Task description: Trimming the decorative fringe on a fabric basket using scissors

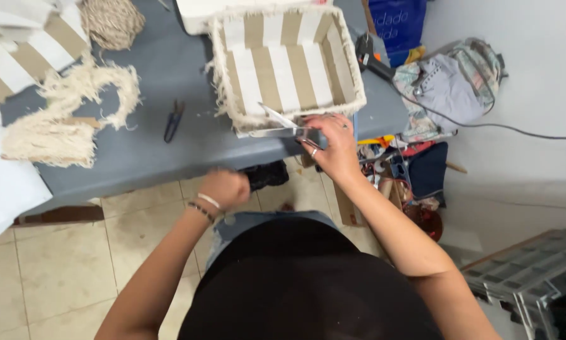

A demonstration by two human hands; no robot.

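Observation:
My right hand (333, 143) grips a pair of large metal scissors (281, 126), their blades open at the near fringed edge of a rectangular basket (352, 75) lined with beige and white striped cloth. The basket sits on a grey table (169, 145). My left hand (225, 187) is blurred, below the table's front edge, fingers curled into a loose fist; nothing shows in it.
Cream fringe trim (75, 107) and a small dark snipper (172, 119) lie on the table's left part. A ball of twine (111, 22) and striped cloth (24, 50) sit at the far left. A glue gun (371, 56), clothes and clutter crowd the right side. Tiled floor below.

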